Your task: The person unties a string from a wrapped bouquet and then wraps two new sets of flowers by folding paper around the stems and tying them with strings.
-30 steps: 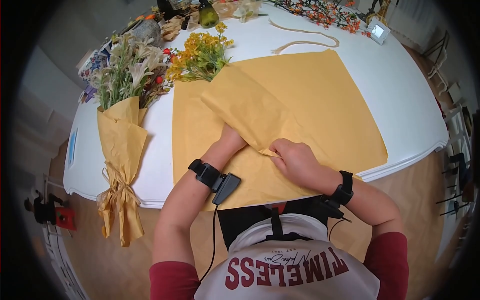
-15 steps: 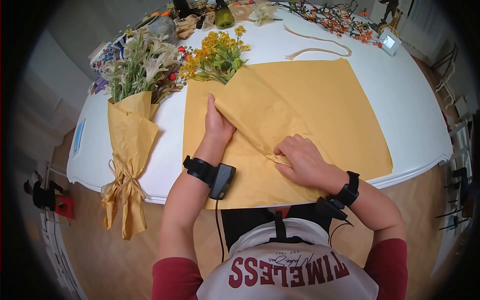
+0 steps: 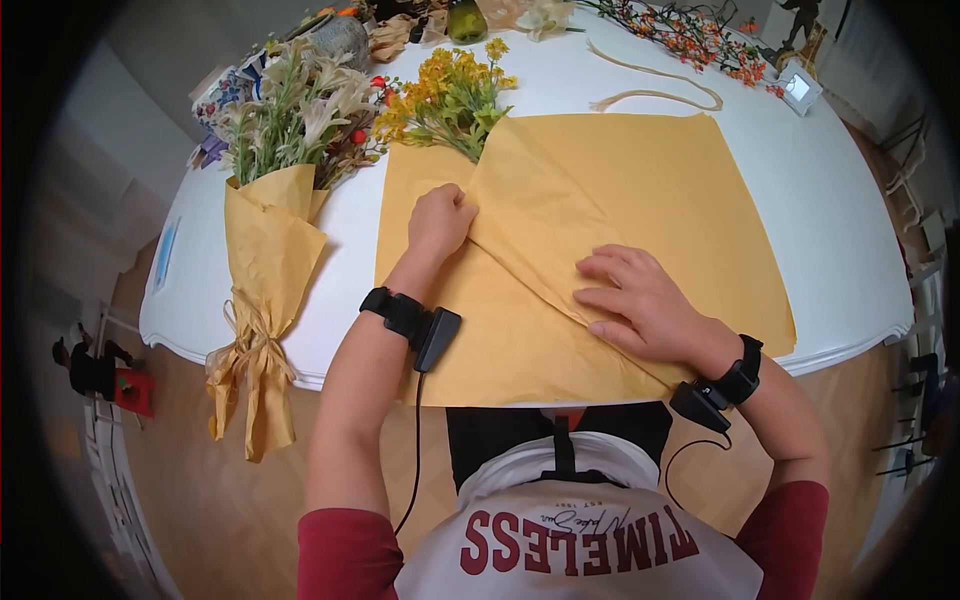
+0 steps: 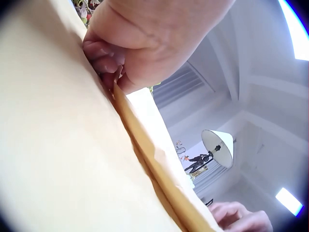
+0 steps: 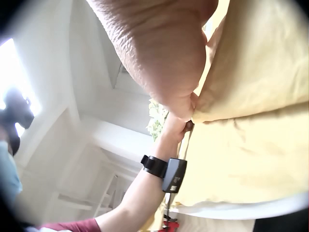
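A large sheet of yellow-brown wrapping paper lies on the table, its left side folded diagonally over a bunch of yellow flowers. Only the blooms and leaves stick out at the top; the stems are hidden under the fold. My left hand pinches the fold's edge near the flowers, and the left wrist view shows that paper edge between thumb and curled fingers. Lower down, my right hand rests on the folded paper with its fingers spread. Its palm side appears close over the paper in the right wrist view.
A wrapped bouquet tied with twine lies to the left, its paper tail over the table edge. Behind are a patterned pot, a green glass vase, a loose cord, orange-berried branches and a small white device.
My left hand came out from under the fold, moved up along its edge and pinched it. My right hand let go of the lower edge and spread its fingers, shifting right.
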`<act>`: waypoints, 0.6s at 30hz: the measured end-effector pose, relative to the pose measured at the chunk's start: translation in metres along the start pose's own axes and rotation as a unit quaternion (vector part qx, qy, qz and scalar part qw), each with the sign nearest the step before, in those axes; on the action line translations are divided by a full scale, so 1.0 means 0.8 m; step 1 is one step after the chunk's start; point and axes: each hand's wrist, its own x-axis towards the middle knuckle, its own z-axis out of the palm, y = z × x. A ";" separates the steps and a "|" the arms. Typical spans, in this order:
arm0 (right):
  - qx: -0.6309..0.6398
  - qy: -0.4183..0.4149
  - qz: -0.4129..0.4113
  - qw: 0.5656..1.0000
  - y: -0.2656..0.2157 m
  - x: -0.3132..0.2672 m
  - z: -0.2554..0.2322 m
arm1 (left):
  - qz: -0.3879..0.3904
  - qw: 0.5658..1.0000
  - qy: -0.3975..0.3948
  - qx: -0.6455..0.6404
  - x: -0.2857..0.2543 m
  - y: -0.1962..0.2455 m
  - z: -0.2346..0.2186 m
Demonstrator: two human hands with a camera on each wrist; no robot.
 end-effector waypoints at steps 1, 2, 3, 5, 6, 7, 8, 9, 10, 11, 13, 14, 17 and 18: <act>-0.115 0.056 -0.034 0.991 -0.002 -0.007 0.002 | 0.005 1.000 0.004 0.002 0.001 -0.001 0.000; -0.111 0.052 -0.027 0.992 0.001 -0.013 0.007 | 0.011 1.000 0.005 0.003 0.001 -0.002 0.000; -0.113 0.038 -0.017 0.993 0.006 -0.018 0.013 | 0.010 1.000 -0.005 0.001 0.003 -0.002 0.001; -0.112 0.022 -0.001 0.993 0.011 -0.026 0.020 | 0.015 1.000 0.003 -0.007 0.009 -0.004 0.002; -0.128 0.026 0.001 0.991 0.011 -0.026 0.022 | 0.014 1.000 -0.003 -0.008 0.009 -0.004 0.003; -0.144 0.030 0.001 0.989 0.011 -0.026 0.024 | 0.008 0.998 0.036 -0.057 0.008 -0.002 0.003; -0.141 0.027 0.003 0.990 0.011 -0.026 0.026 | 0.001 0.992 0.074 -0.105 0.005 -0.001 0.003; -0.150 0.027 0.005 0.988 0.011 -0.026 0.026 | 0.055 0.986 0.149 -0.046 0.000 0.002 0.005; -0.160 0.027 0.008 0.987 0.011 -0.025 0.026 | 0.054 0.987 0.145 -0.046 -0.010 0.016 0.003; -0.157 0.026 0.012 0.987 0.012 -0.025 0.026 | 0.164 0.964 0.207 -0.036 -0.026 0.037 -0.002; -0.160 0.029 0.017 0.986 0.012 -0.025 0.028 | 0.304 0.932 0.189 -0.062 -0.062 0.074 -0.007; -0.158 0.027 0.022 0.987 0.012 -0.025 0.030 | 0.334 0.931 0.112 -0.098 -0.083 0.089 -0.007; -0.158 0.036 0.028 0.986 0.015 -0.026 0.031 | 0.262 0.945 -0.075 -0.179 -0.135 0.109 0.004; -0.141 0.042 0.023 0.989 0.019 -0.027 0.032 | 0.246 0.950 -0.130 -0.138 -0.141 0.103 0.011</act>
